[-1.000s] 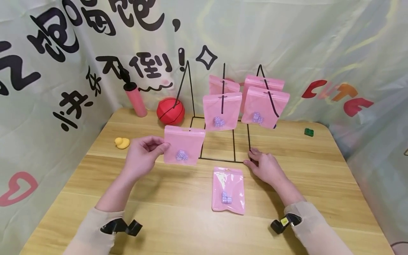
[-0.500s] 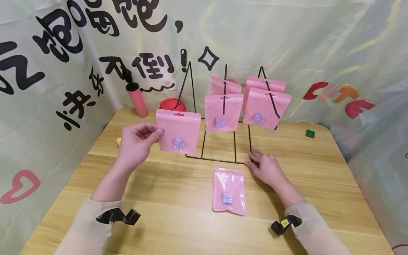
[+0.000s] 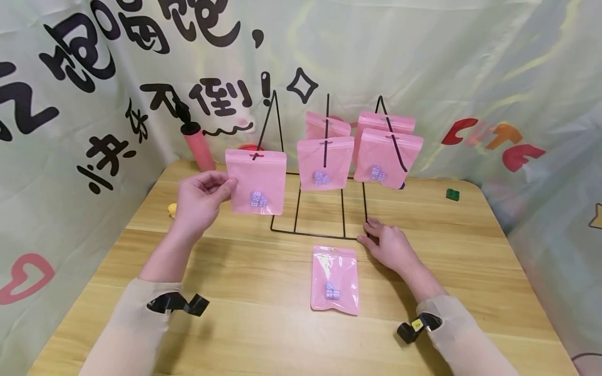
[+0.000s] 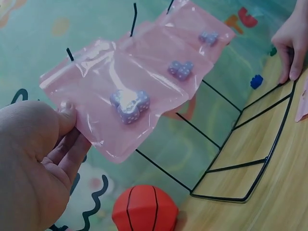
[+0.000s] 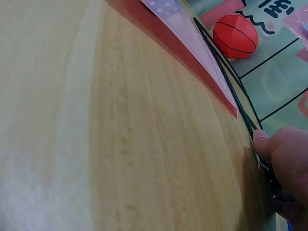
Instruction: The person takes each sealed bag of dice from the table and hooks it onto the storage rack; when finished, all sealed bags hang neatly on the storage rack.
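Between thumb and fingers, my left hand pinches the left edge of a pink zip bag with purple dice showing through. The tip of the rack's left hook shows in front of that bag's hang hole, in the head view and the left wrist view. My right hand grips the front right corner of the black wire rack. Pink bags hang on the rack's middle hook, the front one holding dice, and on its right hook, where the front bag holds dice too.
Another pink bag with dice lies flat on the wooden table, before the rack. Behind stand a pink pump and a red ball. A yellow duck is partly hidden at left; a green brick lies far right.
My left hand has lifted the bag up and back to the left hook, whose tip now shows at its hang hole. The right hand has stayed on the rack corner.
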Demonstrator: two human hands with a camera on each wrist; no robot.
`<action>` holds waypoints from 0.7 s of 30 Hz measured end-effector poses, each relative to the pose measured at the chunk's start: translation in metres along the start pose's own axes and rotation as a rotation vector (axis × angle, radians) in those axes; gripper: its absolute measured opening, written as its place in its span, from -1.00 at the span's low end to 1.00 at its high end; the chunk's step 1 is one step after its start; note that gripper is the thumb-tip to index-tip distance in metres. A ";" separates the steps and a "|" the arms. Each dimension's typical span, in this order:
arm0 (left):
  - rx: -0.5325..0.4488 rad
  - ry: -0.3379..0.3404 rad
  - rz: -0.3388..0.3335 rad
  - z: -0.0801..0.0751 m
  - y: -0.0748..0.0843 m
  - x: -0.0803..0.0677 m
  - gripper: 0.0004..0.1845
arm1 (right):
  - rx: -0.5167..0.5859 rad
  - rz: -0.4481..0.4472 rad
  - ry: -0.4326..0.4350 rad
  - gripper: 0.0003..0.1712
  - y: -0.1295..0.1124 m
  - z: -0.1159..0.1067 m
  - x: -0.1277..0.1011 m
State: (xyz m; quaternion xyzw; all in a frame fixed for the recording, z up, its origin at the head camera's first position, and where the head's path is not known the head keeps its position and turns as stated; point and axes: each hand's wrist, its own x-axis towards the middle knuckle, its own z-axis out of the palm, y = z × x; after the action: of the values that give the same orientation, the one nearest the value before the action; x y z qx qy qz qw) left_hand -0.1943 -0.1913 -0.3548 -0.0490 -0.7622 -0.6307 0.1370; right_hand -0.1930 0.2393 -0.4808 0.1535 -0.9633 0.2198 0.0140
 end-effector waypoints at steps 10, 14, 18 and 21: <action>-0.057 0.021 -0.028 0.011 -0.008 0.028 -0.78 | 0.009 -0.007 0.002 -0.41 0.001 0.000 -0.001; -0.072 0.046 -0.031 0.017 -0.008 0.044 -0.82 | 0.009 0.001 0.000 -0.41 0.001 0.001 -0.001; -0.088 0.051 -0.063 0.023 -0.009 0.058 -0.82 | 0.007 0.016 -0.013 -0.40 0.000 0.000 -0.001; -0.081 0.048 -0.077 0.027 -0.009 0.067 -0.79 | 0.007 0.025 -0.017 -0.39 -0.001 -0.001 -0.001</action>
State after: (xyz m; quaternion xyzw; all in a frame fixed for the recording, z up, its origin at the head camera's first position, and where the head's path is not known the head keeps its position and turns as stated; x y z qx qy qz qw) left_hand -0.2646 -0.1737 -0.3499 -0.0101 -0.7339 -0.6670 0.1286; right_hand -0.1921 0.2393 -0.4799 0.1435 -0.9645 0.2218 0.0025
